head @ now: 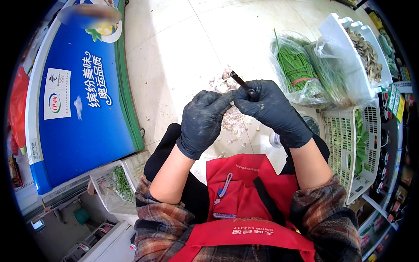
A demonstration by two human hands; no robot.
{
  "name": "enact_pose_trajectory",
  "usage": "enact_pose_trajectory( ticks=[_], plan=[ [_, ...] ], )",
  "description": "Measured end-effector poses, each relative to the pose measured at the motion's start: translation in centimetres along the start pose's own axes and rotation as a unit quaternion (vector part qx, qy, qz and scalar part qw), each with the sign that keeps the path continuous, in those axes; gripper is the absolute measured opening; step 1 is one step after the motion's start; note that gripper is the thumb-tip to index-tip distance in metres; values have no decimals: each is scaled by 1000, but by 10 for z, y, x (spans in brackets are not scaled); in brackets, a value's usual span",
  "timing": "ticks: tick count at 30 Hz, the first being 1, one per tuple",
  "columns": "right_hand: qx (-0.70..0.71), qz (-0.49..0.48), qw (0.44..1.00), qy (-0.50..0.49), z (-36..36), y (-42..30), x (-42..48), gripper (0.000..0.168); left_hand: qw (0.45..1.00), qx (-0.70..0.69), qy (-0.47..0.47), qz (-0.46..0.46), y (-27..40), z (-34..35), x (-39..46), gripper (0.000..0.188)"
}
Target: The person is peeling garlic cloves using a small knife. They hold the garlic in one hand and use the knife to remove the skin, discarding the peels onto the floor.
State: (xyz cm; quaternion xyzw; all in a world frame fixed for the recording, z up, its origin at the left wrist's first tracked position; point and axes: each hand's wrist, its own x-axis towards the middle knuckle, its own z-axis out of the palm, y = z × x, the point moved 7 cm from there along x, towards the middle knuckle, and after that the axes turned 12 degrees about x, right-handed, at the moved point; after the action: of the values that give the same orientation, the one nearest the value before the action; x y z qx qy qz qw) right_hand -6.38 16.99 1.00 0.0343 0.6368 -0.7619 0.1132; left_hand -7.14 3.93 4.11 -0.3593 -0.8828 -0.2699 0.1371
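My right hand (pixel 271 108), in a black glove, grips a slim dark hand tool (pixel 240 80) that points up and to the left; whether it is a knife cannot be settled. Fingers curled, my left hand (pixel 202 121), gloved the same way, meets the right fingertips. Anything pinched between the two hands is hidden. Just beyond them lies a pile of garlic bulbs (pixel 224 86), partly covered by the hands. Loose garlic skins (pixel 233 120) are scattered below on the tiled floor (pixel 173 62).
A blue freezer case (pixel 78 137) stands at left, with a crate of green vegetables (pixel 121 183) beside it. To the right are bagged green stalks (pixel 296 67), a white bin of mushrooms (pixel 368 54) and a plastic crate (pixel 337 131) holding leafy greens (pixel 360 144).
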Motion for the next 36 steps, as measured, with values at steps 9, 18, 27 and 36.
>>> enact_pose_trajectory(
  ticks=[9,18,27,36],
  plan=[
    [98,-11,995,22,5,-4,3,10,939,-289,-21,-188,-19,16,-9,26],
    [103,-50,993,1,9,-2,-1,10,754,-532,-36,-383,-37,30,-14,32],
    [-104,-146,982,62,7,-22,-3,13,981,-133,30,-140,-18,1,-4,30],
    [-201,-171,964,43,8,-24,-4,11,992,122,-16,-20,3,-1,3,25]
  ],
)
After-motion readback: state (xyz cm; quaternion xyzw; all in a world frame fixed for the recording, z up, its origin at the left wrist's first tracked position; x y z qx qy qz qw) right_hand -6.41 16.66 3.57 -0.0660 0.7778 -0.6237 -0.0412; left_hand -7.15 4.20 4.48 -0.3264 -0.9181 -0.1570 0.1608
